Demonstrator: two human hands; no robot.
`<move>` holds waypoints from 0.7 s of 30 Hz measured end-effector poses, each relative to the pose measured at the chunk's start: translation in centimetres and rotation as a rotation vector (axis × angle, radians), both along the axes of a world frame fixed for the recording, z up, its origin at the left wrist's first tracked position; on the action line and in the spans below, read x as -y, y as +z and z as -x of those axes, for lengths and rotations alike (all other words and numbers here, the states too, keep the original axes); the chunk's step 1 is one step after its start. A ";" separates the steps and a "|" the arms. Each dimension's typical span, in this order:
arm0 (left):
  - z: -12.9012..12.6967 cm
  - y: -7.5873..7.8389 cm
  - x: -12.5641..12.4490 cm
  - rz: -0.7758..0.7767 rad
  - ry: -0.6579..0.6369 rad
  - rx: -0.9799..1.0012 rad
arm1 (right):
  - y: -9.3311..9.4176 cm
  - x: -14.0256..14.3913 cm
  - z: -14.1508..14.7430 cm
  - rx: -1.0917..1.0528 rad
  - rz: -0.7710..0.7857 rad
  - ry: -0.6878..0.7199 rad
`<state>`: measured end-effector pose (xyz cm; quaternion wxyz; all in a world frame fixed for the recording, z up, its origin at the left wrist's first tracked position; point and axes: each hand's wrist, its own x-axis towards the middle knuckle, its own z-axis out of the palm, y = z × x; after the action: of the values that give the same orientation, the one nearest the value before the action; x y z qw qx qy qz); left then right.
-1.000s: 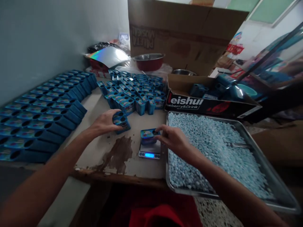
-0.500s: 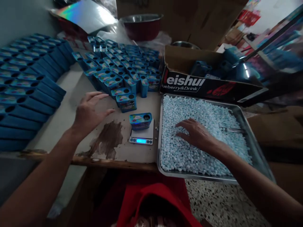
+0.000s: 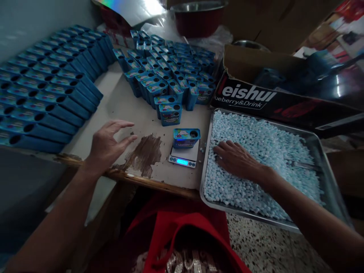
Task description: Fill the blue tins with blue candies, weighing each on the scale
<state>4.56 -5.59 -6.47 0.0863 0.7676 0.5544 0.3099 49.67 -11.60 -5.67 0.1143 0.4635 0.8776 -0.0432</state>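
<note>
My left hand hovers over the table's front edge, empty, with its thumb and fingers apart. To its right, a blue candy box stands on a small digital scale with a lit display, its round top hole facing up. My right hand is down at the left part of a metal tray filled with pale blue candies. Its fingers are curled together on some candies, and the fingertips are partly hidden among them.
Rows of blue boxes fill the left side, and more blue boxes stand at the back. A black-printed carton borders the tray. A metal utensil lies in the candies. A dark red bowl sits behind.
My right hand has lowered into the candies and its fingers have closed together. My left hand stays open. The whole view has shifted, so things appear farther right.
</note>
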 end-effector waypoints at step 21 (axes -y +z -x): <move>-5.8 -1.4 1.1 0.219 -0.222 0.131 | 5.9 -2.6 0.7 -0.823 0.484 -0.541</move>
<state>10.39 -6.67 -7.83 0.2390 0.7882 0.4901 0.2854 48.96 -8.97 0.19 -0.1503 0.5778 0.6646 -0.4493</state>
